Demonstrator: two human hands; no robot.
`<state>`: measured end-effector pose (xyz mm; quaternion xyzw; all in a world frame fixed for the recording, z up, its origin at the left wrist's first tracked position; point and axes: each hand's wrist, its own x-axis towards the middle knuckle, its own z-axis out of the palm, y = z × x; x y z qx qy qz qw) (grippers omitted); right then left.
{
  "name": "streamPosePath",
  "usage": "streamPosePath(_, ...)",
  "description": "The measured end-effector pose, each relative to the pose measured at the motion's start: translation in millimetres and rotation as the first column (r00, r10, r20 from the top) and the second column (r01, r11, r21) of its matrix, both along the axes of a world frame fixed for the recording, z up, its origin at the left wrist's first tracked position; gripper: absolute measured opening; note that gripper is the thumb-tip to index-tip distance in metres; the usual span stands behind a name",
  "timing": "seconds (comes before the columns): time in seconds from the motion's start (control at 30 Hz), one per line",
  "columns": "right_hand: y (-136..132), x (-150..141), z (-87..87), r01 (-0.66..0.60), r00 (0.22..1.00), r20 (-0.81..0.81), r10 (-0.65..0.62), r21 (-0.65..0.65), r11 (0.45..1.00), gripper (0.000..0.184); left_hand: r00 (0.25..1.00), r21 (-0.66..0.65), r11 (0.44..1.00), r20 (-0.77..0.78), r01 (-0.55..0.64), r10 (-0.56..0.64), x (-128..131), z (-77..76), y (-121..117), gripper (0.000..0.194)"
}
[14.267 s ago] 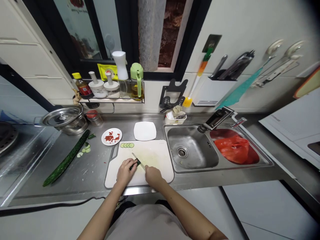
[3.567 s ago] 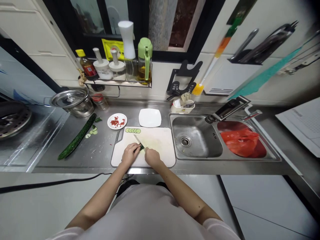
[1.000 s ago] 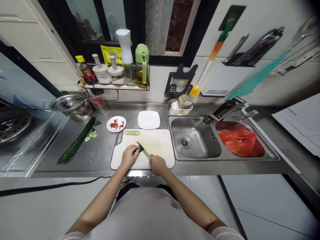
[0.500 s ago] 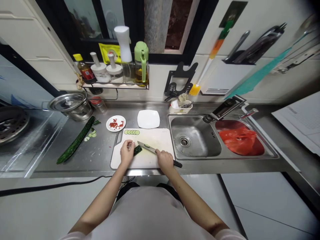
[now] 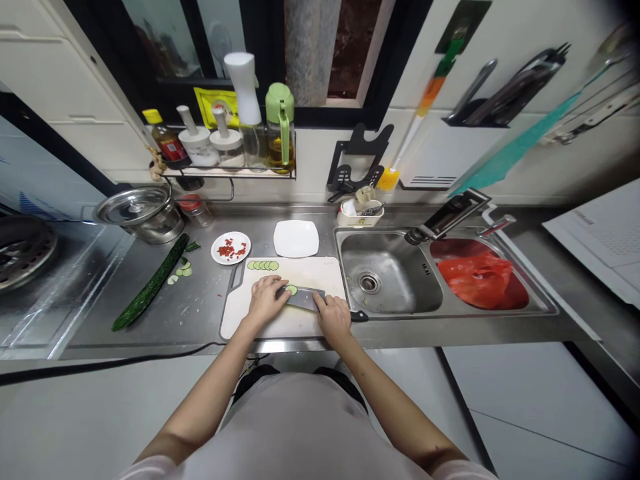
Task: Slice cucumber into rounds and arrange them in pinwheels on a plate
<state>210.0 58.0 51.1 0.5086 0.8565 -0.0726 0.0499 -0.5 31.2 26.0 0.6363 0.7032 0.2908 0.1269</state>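
One slice (image 5: 292, 290) beside left fingers (image 5: 276, 283)

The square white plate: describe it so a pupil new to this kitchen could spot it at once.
From the steel sink, move left to the white cutting board. The square white plate lies at the board's far edge. Its four rounded corners set it apart from the round plate to its left, which carries small red pieces.

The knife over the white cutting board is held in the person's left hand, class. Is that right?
Not quite: the hand is wrong. The head view shows the knife held in the person's right hand, over the white cutting board as stated.
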Motion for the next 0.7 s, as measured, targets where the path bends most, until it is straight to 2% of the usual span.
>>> streamPosePath(0.23, -0.1, 6.0, -9.5, -0.035, 0.998, -0.039, 0.042, 0.165, 0.986, 0.039, 0.998, -0.151, 0.988, 0.048, 0.037, -0.030, 4.4, 8.6, 4.1, 0.026)
streamPosePath(0.37, -1.8, 9.6, -15.3, -0.040, 0.999, -0.026, 0.045, 0.168, 0.985, 0.038, 0.984, -0.168, 0.986, 0.179, 0.015, 0.015, 9.7, 7.3, 8.4, 0.017)
streamPosePath(0.43, -3.1, 13.0, -17.0, -0.026, 0.999, -0.016, 0.029, 0.145, 0.989, 0.038, 0.950, -0.195, 0.980, 0.299, -0.036, 0.094, 11.5, 2.7, 11.5, 0.016)
streamPosePath(0.53, -4.3, 20.3, -18.4, 0.014, 1.000, -0.009, -0.013, 0.115, 0.993, 0.039, 0.861, -0.208, 0.961, 0.437, -0.182, 0.258, 9.0, -5.2, 18.0, 0.020)
streamPosePath(0.63, -3.8, 28.8, -19.9, 0.065, 0.998, -0.014, -0.064, 0.084, 0.994, 0.041, 0.789, -0.201, 0.918, 0.469, -0.342, 0.397, -1.0, -10.6, 27.0, 0.022)
streamPosePath(0.7, -2.7, 33.9, -21.2, 0.098, 0.995, -0.020, -0.097, 0.068, 0.993, 0.041, 0.767, -0.231, 0.881, 0.433, -0.413, 0.473, -9.7, -12.5, 34.0, 0.022)
